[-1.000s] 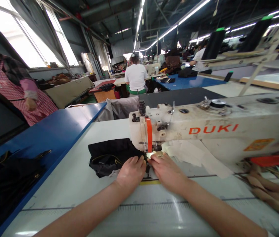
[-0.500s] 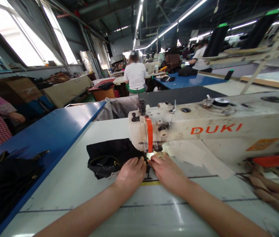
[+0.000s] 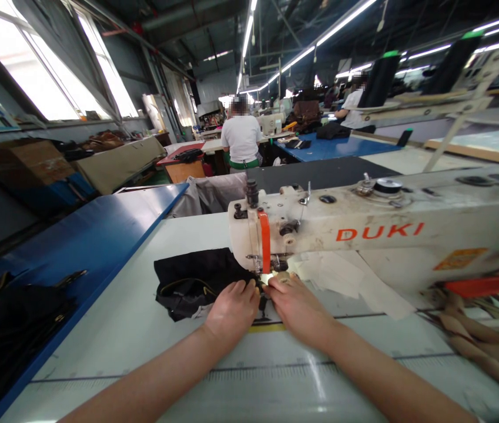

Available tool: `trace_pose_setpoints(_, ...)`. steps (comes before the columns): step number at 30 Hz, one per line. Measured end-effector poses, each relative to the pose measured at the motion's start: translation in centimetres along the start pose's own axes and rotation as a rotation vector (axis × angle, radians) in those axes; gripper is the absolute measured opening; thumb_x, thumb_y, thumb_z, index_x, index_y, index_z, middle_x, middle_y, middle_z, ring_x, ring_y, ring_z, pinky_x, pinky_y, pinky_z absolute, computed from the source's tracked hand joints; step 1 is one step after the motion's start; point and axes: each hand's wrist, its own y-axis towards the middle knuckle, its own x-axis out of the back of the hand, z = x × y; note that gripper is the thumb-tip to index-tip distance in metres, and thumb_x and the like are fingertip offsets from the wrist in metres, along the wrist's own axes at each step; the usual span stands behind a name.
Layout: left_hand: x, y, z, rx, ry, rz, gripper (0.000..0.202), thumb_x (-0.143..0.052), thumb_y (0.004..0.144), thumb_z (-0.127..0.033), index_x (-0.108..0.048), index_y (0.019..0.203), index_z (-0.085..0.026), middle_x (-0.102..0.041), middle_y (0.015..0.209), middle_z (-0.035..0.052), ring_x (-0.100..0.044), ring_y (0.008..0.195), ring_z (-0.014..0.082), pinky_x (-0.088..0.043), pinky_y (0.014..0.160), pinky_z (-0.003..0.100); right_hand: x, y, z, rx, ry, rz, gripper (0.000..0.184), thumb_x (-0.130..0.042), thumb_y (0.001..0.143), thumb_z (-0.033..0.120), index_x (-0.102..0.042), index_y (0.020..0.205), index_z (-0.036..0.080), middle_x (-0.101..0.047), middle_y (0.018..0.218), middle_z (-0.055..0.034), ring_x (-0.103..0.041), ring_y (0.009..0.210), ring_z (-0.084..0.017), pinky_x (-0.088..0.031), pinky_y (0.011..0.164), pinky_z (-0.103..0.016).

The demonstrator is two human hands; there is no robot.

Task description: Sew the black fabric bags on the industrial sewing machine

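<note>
Two bare hands meet at the needle end of a long off-white metal sewing machine with orange DUKI lettering along its arm. The left hand lies palm down, its fingers bent and drawn close together, on the right end of a soft black fabric piece with a thin gold line along its fold. The right hand comes in from the other side, also palm down with bent fingers, its fingertips near the left hand's and just below the needle area. The fingertips are partly hidden there, so I cannot tell whether either hand pinches the cloth or only presses it down.

The black piece lies bunched on the pale, glossy desk, left of the machine head and partly under it. A flat orange strip runs down the front of that head. Loose sheets of thin whitish material lie below the machine arm, right of the hands. A printed ruler scale crosses the desk nearer the wearer. At left, a heap of black cloth rests on a shiny blue desk. Farther off, a person in a white top has their back turned.
</note>
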Motion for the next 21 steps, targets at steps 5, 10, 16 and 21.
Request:
trace_pose_setpoints(5,0.2,0.2,0.1,-0.002,0.000,0.021,0.022,-0.051,0.086,-0.011,-0.063,0.104,-0.009,-0.063,0.111,0.0118,-0.059,0.089,0.0231,-0.049,0.073,0.034,0.0,0.1,0.0,-0.011,0.007,0.001,0.023,-0.051,0.082,0.008,-0.060,0.102,0.015,-0.059,0.097,-0.0070,-0.050,0.091,-0.022,-0.034,0.088,-0.039)
trace_pose_setpoints(10,0.1,0.2,0.2,0.004,-0.016,0.031,0.022,-0.051,0.086,-0.012,-0.062,0.105,-0.010,-0.062,0.111,0.0123,-0.058,0.090,0.0226,-0.048,0.073,0.034,0.3,0.2,0.0,-0.025,0.035,0.024,0.023,-0.049,0.084,0.008,-0.060,0.102,0.015,-0.059,0.094,-0.0067,-0.049,0.092,-0.023,-0.034,0.087,-0.039)
trace_pose_setpoints(16,0.5,0.6,0.7,0.016,-0.034,0.061,0.018,-0.052,0.085,-0.011,-0.063,0.100,-0.010,-0.062,0.109,0.0130,-0.058,0.089,0.0223,-0.048,0.073,0.034,0.6,0.2,0.1,-0.064,0.061,0.008,0.021,-0.044,0.088,0.011,-0.061,0.100,0.015,-0.060,0.094,-0.0078,-0.048,0.090,-0.022,-0.035,0.085,-0.037)
trace_pose_setpoints(21,0.0,1.0,1.1,0.026,-0.047,0.049,0.015,-0.053,0.086,-0.013,-0.063,0.097,-0.010,-0.063,0.106,0.0127,-0.057,0.091,0.0221,-0.048,0.076,0.034,0.8,0.2,0.1,-0.081,0.053,-0.021,0.020,-0.043,0.090,0.013,-0.062,0.098,0.015,-0.060,0.096,-0.0084,-0.048,0.090,-0.022,-0.036,0.085,-0.037)
